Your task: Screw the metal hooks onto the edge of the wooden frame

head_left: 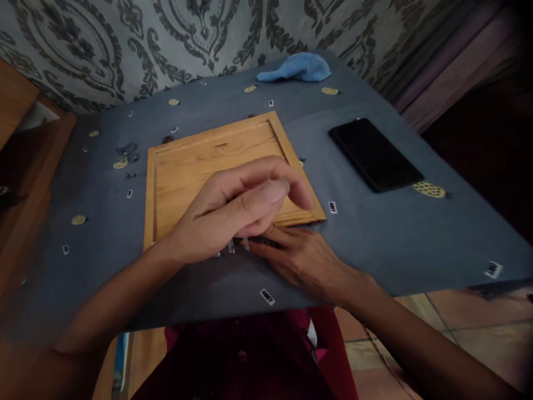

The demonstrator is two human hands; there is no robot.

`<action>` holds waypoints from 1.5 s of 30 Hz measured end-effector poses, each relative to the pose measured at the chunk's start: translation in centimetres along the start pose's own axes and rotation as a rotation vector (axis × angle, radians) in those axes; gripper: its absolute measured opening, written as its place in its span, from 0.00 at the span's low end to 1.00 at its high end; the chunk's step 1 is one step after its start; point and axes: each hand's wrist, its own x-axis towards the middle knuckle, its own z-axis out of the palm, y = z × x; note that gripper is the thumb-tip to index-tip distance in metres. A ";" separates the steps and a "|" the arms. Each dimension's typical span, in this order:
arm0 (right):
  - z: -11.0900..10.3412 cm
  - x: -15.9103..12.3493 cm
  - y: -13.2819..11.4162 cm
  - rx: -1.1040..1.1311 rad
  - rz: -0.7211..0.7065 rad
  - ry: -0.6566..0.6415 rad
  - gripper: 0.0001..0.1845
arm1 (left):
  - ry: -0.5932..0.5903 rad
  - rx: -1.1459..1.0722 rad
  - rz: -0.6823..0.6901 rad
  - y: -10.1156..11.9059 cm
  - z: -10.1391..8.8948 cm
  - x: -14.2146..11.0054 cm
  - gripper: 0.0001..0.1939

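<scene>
A framed wooden panel point(200, 166) lies on the blue-grey cloth in front of me. Over its near half hovers my left hand point(245, 205), its fingers curled and the thumb folded against them; whatever sits inside is hidden. My right hand point(308, 255) rests at the panel's near edge, fingers stretched to the left and apart, the tips partly covered by my left hand. Beside those fingertips are small clear pieces point(231, 246), too blurred to name. Dark fittings point(167, 139) stick out at the panel's far edge.
A black phone point(375, 155) lies to the right on the tablecloth point(366, 239). At the back is a crumpled blue cloth point(297, 68). Scissors point(127, 151) lie left of the panel. Wooden furniture point(41, 172) borders the left side, and a patterned curtain point(200, 33) hangs behind.
</scene>
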 end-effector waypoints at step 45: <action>-3.6 5.4 -1.8 0.647 0.294 0.210 0.03 | 0.088 1.109 -0.090 -2.2 -1.8 -6.1 0.29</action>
